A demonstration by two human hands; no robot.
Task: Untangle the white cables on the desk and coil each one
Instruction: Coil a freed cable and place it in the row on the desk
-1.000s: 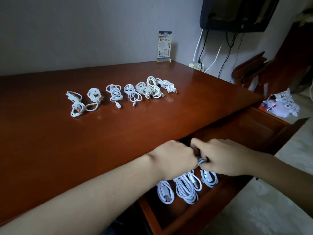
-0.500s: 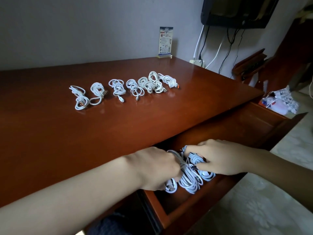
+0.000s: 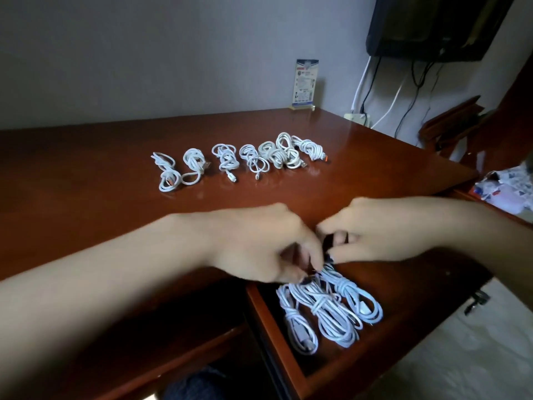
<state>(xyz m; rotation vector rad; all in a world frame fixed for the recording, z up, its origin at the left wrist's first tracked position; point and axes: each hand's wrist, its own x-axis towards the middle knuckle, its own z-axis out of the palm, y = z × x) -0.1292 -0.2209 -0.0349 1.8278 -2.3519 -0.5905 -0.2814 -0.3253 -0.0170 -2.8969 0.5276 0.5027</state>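
Left hand (image 3: 259,249), right hand (image 3: 372,229) over cables (image 3: 328,310)

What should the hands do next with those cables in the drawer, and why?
Probably lift the bunch of white cables out of the open drawer onto the desk. The left hand and right hand meet at the bunch's top, grip blurred; coiled cables already lie in a row there.

A plain grey wall (image 3: 144,53) backs the glossy red-brown desk (image 3: 86,226); a dark screen (image 3: 432,24) hangs upper right.
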